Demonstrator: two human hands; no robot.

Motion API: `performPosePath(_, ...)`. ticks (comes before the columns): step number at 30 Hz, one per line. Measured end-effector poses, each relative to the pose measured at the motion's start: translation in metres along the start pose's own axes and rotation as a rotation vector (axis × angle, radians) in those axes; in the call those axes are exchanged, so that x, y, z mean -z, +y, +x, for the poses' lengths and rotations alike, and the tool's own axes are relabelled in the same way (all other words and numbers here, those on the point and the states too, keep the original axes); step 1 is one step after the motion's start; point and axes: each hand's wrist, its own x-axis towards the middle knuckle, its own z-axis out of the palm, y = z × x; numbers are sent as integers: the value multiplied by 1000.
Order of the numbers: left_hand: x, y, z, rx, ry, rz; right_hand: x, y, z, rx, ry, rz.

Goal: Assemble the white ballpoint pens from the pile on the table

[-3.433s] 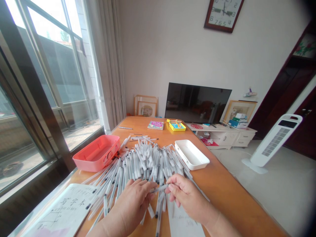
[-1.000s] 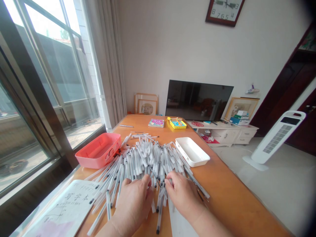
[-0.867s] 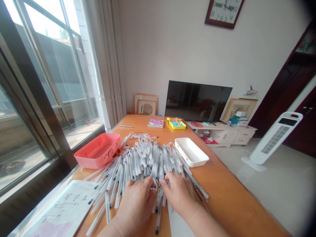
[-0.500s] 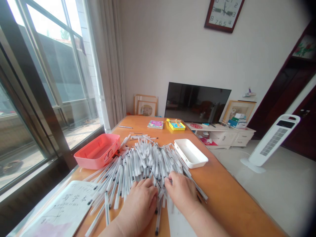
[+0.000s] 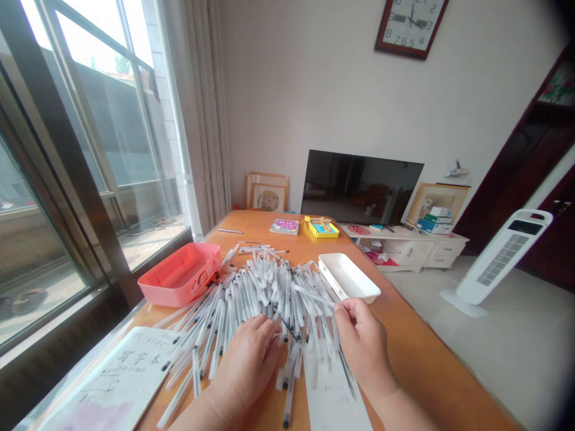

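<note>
A big pile of clear-barrelled pens [image 5: 265,293] covers the middle of the orange wooden table [image 5: 417,359]. My right hand [image 5: 362,341] pinches one pen [image 5: 314,296] by its end, holding it just above the pile and pointing left. My left hand [image 5: 249,359] lies on the near edge of the pile with its fingers curled onto the pens, next to a thin black refill [image 5: 286,323]. Whether it grips anything is hidden.
A pink tray [image 5: 179,280] stands left of the pile and a white tray [image 5: 348,278] right of it. An exercise book [image 5: 119,383] and a white sheet [image 5: 332,395] lie near me. Small boxes [image 5: 321,227] sit far back. A window is left, a tower fan [image 5: 498,260] right.
My right hand has lifted off the pile and moved right, now pinching a single pen. My left hand stays on the pens.
</note>
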Motion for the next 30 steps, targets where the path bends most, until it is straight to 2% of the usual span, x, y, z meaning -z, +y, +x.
performPosePath(3, -2, -1, 1, 61, 56, -217, 0, -2, 0, -116, -92, 233)
performPosePath(7, -5, -1, 4, 277, 88, -747, -6, -4, -5, -233, -251, 494)
performPosePath(9, -2, -1, 7, 368, 122, -984, -8, -6, -7, -256, -313, 573)
performPosePath(12, 5, -1, 9, 435, 192, -1189, -10, -7, -9, -276, -389, 628)
performPosePath(14, 8, -3, 10, 433, 214, -1219, -8, -9, -8, -291, -485, 625)
performPosePath(16, 9, -4, 10, 416, 215, -1154, -4, -12, -9, -269, -619, 563)
performPosePath(18, 8, -3, 10, 398, 201, -1060, 0, -18, -12, -190, -723, 432)
performPosePath(22, 9, 7, 7, 344, 79, -979, 4, -34, -23, 4, -803, 235)
performPosePath(24, 11, 13, 5, 313, 18, -1037, 3, -40, -29, -14, -889, 307)
performPosePath(26, 14, 16, 3, 293, -18, -1165, 0, -43, -32, -110, -954, 465)
performPosePath(28, 17, 17, 2, 285, -43, -1281, -3, -43, -33, -203, -980, 622)
performPosePath(30, 18, 17, 2, 285, -45, -1325, -5, -44, -33, -234, -985, 689)
